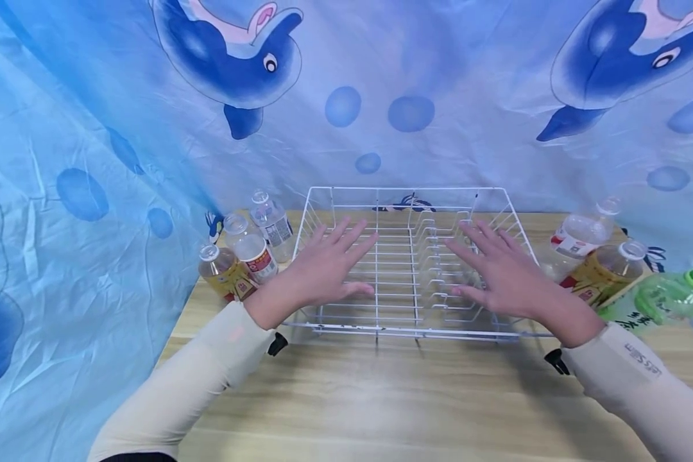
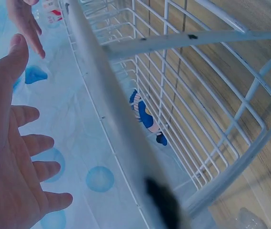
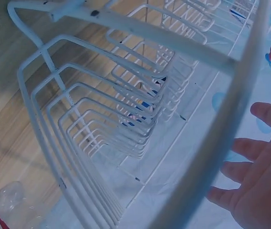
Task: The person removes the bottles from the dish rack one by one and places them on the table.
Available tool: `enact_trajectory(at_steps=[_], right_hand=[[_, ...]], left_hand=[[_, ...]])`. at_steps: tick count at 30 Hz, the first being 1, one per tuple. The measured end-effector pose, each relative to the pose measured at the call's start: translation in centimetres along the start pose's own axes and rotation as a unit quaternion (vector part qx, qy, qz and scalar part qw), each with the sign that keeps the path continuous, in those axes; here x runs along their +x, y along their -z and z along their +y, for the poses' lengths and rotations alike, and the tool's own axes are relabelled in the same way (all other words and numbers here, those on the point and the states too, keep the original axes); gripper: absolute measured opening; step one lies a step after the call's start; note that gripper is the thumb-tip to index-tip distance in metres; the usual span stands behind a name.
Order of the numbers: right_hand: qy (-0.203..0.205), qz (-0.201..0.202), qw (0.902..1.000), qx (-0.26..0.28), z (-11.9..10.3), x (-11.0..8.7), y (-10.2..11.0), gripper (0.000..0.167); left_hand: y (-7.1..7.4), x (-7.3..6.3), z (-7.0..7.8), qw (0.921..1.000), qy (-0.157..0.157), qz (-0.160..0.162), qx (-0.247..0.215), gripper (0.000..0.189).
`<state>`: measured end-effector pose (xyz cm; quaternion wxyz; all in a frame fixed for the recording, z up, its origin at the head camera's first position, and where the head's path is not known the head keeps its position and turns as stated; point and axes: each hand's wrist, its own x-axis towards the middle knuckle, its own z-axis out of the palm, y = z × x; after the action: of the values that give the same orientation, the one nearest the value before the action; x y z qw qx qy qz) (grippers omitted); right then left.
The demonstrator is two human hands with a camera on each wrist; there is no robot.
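A white wire dish rack (image 1: 395,324) stands on the wooden table between several plastic bottles. Over its left part hovers my left hand (image 1: 329,263), palm down, fingers straight and spread. My right hand (image 1: 499,273) is held the same way above the right part, where a row of upright wire dividers (image 1: 433,256) runs. In the left wrist view the left hand (image 2: 16,157) shows a bare palm beside the rack's rim (image 2: 111,109). The right wrist view likewise has the right hand (image 3: 261,171) holding nothing, near the rim. Dark chips mark the white coating.
To the left of the rack stand a yellow-labelled bottle (image 1: 226,273), a red-labelled bottle (image 1: 254,250) and a clear bottle (image 1: 274,224). On the right are a clear bottle (image 1: 580,234), a yellow-labelled bottle (image 1: 603,276) and a green bottle (image 1: 667,298). A blue dolphin-print sheet (image 1: 375,77) hangs behind the table (image 1: 381,398).
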<state>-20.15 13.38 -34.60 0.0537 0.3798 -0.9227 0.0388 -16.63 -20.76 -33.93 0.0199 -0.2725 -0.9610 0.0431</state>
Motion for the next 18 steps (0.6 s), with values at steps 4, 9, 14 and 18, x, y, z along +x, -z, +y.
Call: enact_trajectory(at_steps=[4, 9, 14, 18], right_hand=[[0.001, 0.006, 1.0000, -0.005, 0.37, -0.12, -0.24, 0.082], [0.007, 0.008, 0.9999, -0.009, 0.56, -0.03, -0.58, 0.081], [0.007, 0.007, 0.9999, -0.008, 0.53, -0.03, -0.87, 0.080], [0.013, 0.019, 0.9997, -0.001, 0.46, 0.00, -0.97, 0.079]], left_hand=[[0.06, 0.27, 0.19, 1.0000, 0.004, -0.006, 0.004, 0.098], [-0.01, 0.43, 0.29, 1.0000, 0.000, -0.004, 0.003, 0.097], [0.01, 0.58, 0.47, 0.9999, 0.004, -0.012, 0.004, 0.097], [0.04, 0.70, 0.49, 0.9999, 0.002, -0.010, 0.006, 0.097]])
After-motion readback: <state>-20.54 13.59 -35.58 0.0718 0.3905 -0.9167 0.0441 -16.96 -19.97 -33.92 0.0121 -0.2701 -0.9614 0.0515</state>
